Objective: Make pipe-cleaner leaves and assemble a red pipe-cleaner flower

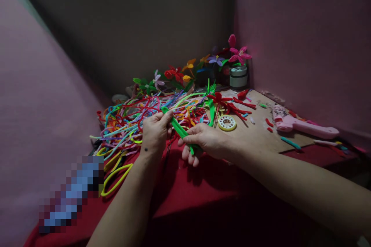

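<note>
Between my two hands stretches a flat, bright green bundle of pipe cleaners (180, 128), slanting down to the right. My left hand (155, 130) pinches its upper end between thumb and finger. Lower down, my right hand (207, 141) grips the same bundle, with its short tail showing below the thumb. Right behind them lies a heap of many-coloured pipe cleaners (124, 131). More green pipe cleaners (211, 110) and a red pipe-cleaner flower (217, 100) rest just beyond my right hand. A yellow-rimmed tape spool (227, 122) lies beside it.
A pink tool with a long handle (307, 125) lies on the board (249, 135) at right, among cut scraps. Finished pipe-cleaner flowers (174, 74) line the back wall; a grey jar (238, 77) stands in the corner. Red cloth (185, 189) covers the table. A blurred patch (72, 197) is unreadable.
</note>
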A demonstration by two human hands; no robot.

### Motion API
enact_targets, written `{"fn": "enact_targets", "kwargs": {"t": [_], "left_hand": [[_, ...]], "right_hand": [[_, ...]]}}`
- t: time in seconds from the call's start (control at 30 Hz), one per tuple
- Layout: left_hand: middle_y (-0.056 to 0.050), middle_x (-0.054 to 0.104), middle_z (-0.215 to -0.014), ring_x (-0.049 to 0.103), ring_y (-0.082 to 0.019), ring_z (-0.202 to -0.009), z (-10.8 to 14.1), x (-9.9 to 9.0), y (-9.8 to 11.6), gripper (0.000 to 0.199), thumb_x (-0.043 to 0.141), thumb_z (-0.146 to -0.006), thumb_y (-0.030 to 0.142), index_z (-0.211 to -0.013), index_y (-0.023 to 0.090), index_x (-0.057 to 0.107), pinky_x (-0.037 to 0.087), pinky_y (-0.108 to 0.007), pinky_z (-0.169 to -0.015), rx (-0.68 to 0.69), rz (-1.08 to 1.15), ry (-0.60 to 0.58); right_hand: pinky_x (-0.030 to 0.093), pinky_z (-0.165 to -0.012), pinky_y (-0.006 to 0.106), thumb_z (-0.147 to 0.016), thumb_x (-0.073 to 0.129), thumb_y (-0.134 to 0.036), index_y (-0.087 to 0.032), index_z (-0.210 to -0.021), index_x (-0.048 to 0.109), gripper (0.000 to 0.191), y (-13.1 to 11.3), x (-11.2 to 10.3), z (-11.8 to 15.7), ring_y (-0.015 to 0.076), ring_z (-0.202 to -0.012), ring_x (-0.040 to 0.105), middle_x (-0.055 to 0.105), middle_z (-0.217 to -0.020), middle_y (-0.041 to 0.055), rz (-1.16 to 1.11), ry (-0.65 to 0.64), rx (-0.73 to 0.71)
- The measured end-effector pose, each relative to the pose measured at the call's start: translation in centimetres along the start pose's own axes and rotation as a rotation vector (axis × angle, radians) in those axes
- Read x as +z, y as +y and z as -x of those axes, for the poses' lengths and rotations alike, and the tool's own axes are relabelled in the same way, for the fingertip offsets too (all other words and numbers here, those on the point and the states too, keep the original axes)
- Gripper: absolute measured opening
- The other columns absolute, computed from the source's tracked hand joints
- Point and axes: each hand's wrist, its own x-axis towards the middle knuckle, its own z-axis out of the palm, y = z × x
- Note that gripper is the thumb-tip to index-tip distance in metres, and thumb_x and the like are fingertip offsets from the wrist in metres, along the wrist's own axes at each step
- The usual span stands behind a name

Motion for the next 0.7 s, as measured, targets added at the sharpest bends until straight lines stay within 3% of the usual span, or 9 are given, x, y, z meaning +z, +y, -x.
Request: {"fn": "enact_targets", "kwargs": {"t": [0.17, 0.27, 0.37, 0.47, 0.57, 0.7], "left_hand": [[0.007, 0.035, -0.032, 0.029, -0.004, -0.027, -0.1, 0.0, 0.1, 0.032, 0.061, -0.068, 0.033, -0.049, 0.016, 0.042, 0.020, -0.017, -0.029, 0.015, 0.008, 0.029], [0.008, 0.031, -0.035, 0.026, -0.003, -0.028, -0.3, -0.2, -0.1, 0.033, 0.063, -0.068, 0.033, -0.051, 0.016, 0.040, 0.020, -0.017, -0.030, -0.120, 0.174, -0.151], [0.008, 0.033, -0.039, 0.031, -0.003, -0.032, -0.4, -0.4, -0.5, 0.030, 0.065, -0.067, 0.034, -0.056, 0.015, 0.044, 0.027, -0.016, -0.034, -0.282, 0.312, -0.362], [0.006, 0.037, -0.041, 0.037, -0.004, -0.036, -0.1, -0.5, -0.8, 0.028, 0.067, -0.066, 0.031, -0.057, 0.013, 0.047, 0.032, -0.016, -0.039, -0.368, 0.307, -0.457], [0.006, 0.035, -0.038, 0.037, -0.004, -0.035, 0.1, -0.2, -1.0, 0.032, 0.068, -0.065, 0.030, -0.051, 0.014, 0.044, 0.027, -0.016, -0.037, -0.337, 0.243, -0.426], [0.005, 0.037, -0.036, 0.032, -0.004, -0.031, 0.4, 0.2, -0.5, 0.038, 0.069, -0.062, 0.032, -0.044, 0.014, 0.041, 0.021, -0.019, -0.033, -0.234, 0.100, -0.275]], "right_hand": [[0.051, -0.043, 0.027, -0.079, 0.040, -0.010, -0.009, -0.081, 0.051, 0.011, -0.2, 0.0, 0.1, 0.0153, -0.045, 0.061, 0.064, -0.057, 0.0081, -0.037, -0.035, 0.009], [0.052, -0.046, 0.029, -0.079, 0.037, -0.007, -0.008, -0.081, 0.051, 0.014, -0.3, 0.1, 0.2, 0.0163, -0.047, 0.062, 0.064, -0.057, 0.0092, -0.071, -0.055, 0.029], [0.051, -0.045, 0.028, -0.079, 0.036, -0.006, -0.008, -0.080, 0.051, 0.016, -0.5, 0.0, 0.2, 0.0162, -0.045, 0.061, 0.064, -0.055, 0.0094, -0.093, -0.039, 0.011], [0.051, -0.045, 0.028, -0.078, 0.034, -0.004, -0.007, -0.075, 0.052, 0.019, -0.7, -0.2, 0.2, 0.0161, -0.044, 0.061, 0.064, -0.055, 0.0104, -0.097, -0.036, -0.019], [0.051, -0.045, 0.028, -0.077, 0.033, -0.004, -0.007, -0.072, 0.054, 0.021, -0.8, -0.3, 0.2, 0.0159, -0.043, 0.060, 0.064, -0.056, 0.0104, -0.077, -0.034, -0.017], [0.051, -0.045, 0.027, -0.077, 0.033, -0.007, -0.009, -0.076, 0.054, 0.021, -0.7, 0.0, 0.0, 0.0136, -0.043, 0.059, 0.063, -0.058, 0.0065, 0.020, 0.057, -0.056]]}}
